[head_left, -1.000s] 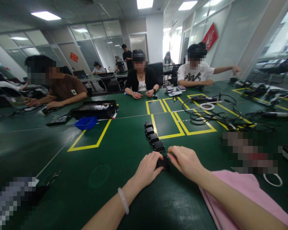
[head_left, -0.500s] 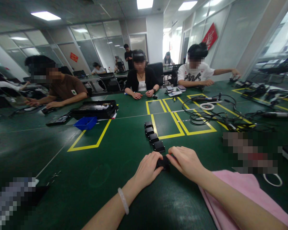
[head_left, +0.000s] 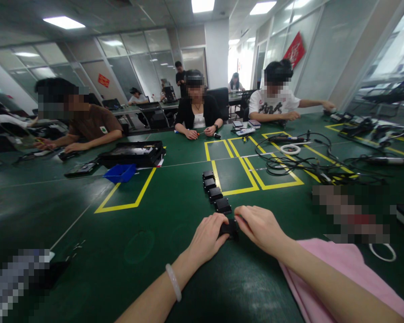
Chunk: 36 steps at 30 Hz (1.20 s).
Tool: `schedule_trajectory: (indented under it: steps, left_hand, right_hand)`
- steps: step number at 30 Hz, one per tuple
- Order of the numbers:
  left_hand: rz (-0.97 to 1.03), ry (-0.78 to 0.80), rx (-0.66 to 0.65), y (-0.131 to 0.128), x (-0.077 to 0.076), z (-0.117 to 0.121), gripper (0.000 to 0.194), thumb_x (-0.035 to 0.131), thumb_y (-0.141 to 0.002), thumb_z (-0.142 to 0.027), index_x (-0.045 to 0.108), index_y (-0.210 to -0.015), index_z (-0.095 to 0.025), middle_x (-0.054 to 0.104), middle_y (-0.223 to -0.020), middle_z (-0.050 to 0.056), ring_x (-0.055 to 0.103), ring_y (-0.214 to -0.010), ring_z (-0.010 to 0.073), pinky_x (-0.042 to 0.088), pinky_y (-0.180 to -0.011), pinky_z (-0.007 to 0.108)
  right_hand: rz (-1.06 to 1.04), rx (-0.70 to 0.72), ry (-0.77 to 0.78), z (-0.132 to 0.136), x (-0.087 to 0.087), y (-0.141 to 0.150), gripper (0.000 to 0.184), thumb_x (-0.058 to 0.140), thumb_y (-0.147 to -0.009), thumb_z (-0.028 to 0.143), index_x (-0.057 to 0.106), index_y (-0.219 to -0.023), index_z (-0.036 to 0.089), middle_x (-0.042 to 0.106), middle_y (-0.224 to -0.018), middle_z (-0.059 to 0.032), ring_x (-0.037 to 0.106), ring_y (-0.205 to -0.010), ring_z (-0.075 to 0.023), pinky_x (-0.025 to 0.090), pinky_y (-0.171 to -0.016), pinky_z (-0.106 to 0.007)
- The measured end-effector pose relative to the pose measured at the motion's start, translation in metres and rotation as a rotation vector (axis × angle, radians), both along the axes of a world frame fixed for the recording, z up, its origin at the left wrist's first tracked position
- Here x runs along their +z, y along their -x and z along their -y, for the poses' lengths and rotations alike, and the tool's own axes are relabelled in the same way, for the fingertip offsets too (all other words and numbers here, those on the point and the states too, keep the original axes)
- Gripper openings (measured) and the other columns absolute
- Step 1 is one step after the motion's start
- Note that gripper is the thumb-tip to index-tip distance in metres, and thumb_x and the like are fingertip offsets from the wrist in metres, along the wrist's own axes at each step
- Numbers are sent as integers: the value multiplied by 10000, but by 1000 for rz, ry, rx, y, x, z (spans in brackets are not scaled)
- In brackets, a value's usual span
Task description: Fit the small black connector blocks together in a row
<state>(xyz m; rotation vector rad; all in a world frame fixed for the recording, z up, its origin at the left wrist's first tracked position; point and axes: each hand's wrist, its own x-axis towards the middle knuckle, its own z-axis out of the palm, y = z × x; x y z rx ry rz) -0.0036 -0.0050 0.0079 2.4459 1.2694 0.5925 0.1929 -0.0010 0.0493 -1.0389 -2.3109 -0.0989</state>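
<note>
My left hand (head_left: 210,237) is closed around the left side of a small black rectangular part (head_left: 229,229) lying on the green tabletop. Thumb and fingers of that hand press on it from near and far edges. At the part's right end is my right hand (head_left: 260,227), its thumb and index finger pinched together by the corner. Whatever those fingertips hold, if anything, is too small or hidden to make out. Just beyond my hands, several similar black parts (head_left: 222,205) stand in a slightly curved row leading away from me.
A pink cloth (head_left: 330,260) lies under my right forearm. Black cables (head_left: 283,163) and a white tape ring (head_left: 290,149) are at right. A blue bin (head_left: 120,172) and an open black case (head_left: 133,152) sit at left. Several people work around the table.
My right hand's fingertips have shifted very slightly at the black part's right end. My left hand and the row of parts stay where they were.
</note>
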Motion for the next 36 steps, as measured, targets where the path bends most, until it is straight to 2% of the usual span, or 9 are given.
schedule_trajectory:
  steps: [9,15,21,32,36]
  left_hand:
    - [3,2,1,0,0,0,280,599,-823,-175,478,-1068,-237,548,-1083,24,532,-998,209,425,-856,349]
    - [-2,-1,-4,0,2,0,257,596,-826,-171,479,-1045,-237,552,-1068,23,530,-1005,209,422,-861,353]
    - [2,-2,-13,0,1,-1,284,598,-821,-172,478,-1068,-240,550,-1087,30,530,-1028,219,423,-882,372]
    - [6,11,-16,0,4,0,267,606,-817,-168,479,-1041,-237,550,-1071,22,525,-1024,212,422,-883,364]
    - [12,19,-17,0,3,0,295,613,-812,-162,475,-1061,-242,545,-1088,24,517,-1041,216,415,-898,369]
  right_hand:
    - [10,6,12,1,2,-1,189,397,-953,258,550,-871,184,626,-697,-15,555,-629,-136,358,-614,-259]
    - [-29,-8,-10,-1,-2,0,166,392,-931,194,553,-969,169,648,-756,-32,587,-677,-142,384,-646,-259]
    - [-14,14,8,0,-1,-1,187,393,-951,260,559,-910,182,640,-738,-27,581,-672,-142,387,-646,-261]
    - [-14,-26,-38,0,-1,1,152,403,-913,180,551,-881,173,617,-718,-21,551,-631,-146,360,-614,-271]
    - [14,-9,-18,0,2,1,189,405,-937,234,543,-818,182,595,-677,-14,533,-623,-146,343,-607,-272]
